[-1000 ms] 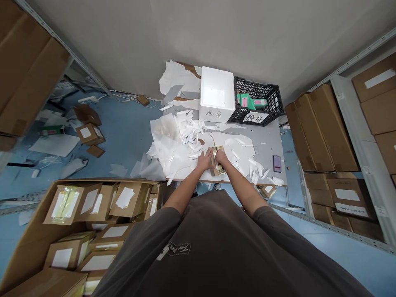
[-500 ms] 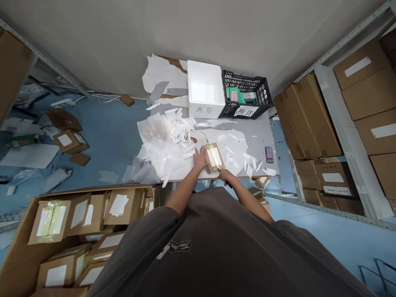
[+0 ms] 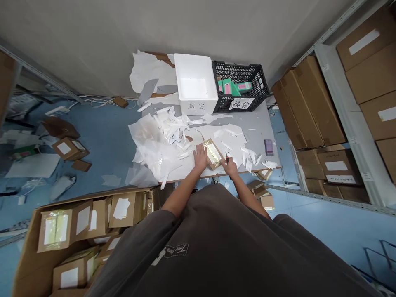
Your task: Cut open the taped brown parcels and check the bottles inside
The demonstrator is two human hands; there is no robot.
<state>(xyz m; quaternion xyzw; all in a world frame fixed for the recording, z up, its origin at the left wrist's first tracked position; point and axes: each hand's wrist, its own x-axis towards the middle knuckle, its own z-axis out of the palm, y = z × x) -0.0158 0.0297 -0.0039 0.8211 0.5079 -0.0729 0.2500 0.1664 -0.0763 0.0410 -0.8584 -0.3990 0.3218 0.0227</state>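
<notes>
Pins taped carton (image 3: pixel 213 153) to littered counter (image 3: pixel 258 138)

Rests left grip (image 3: pixel 201 157) along the left edge of the taped carton, fingers spread and nearly flat, not wrapped round it. Curls right grip (image 3: pixel 230 167) closed round a slim red-and-black tool (image 3: pixel 227 156), just beside the near right corner. Lies between both grips, near the front edge, askew; shows brown cardboard with glossy yellowish tape over white. Shows torn white paper scraps (image 3: pixel 175 126) and crumpled translucent plastic sheeting (image 3: pixel 147 138) to the left, more curled scraps to the right near a purple phone-like device (image 3: pixel 269 147). Bears, at the back, a smooth white foam box (image 3: pixel 198 106) with handwriting, right beside a black latticed crate (image 3: pixel 261 82). Contains, in the crate, green boxes (image 3: pixel 227 86) with pink panels. Holds labelled brown cartons (image 3: pixel 122 208), one heavily taped, in a big open cardboard box (image 3: pixel 27 251) at lower left.
</notes>
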